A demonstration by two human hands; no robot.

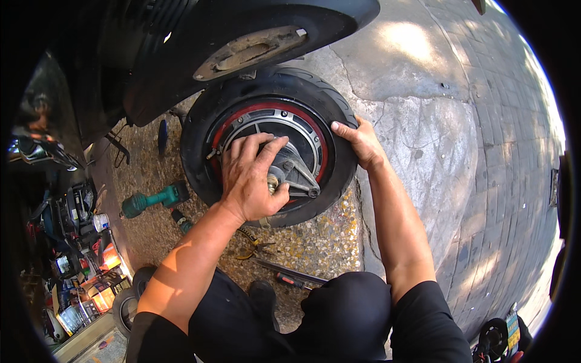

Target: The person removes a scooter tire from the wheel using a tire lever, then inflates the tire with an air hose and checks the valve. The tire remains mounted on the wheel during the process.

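A scooter wheel lies flat on the ground before me, with a black tyre (272, 86), a red rim (323, 156) and a silver hub cover (277, 119). My left hand (249, 177) is over the hub, its fingers and thumb curled around the upright axle (272, 183). Beside that hand, a triangular cast-metal bracket (300, 171) points toward the lower right. The tyre's right edge is held by my right hand (364, 143), thumb on the upper sidewall and fingers down the outer side. A valve stem (211, 154) sticks out at the rim's left.
A dark scooter body (245, 31) overhangs the wheel's far side. Left of the wheel lies a green cordless power tool (150, 200). Nearer my feet are yellow-handled pliers (254, 250), a long metal bar (290, 269) and a red-handled screwdriver (288, 280). Boxes and parts (86, 290) crowd the left.
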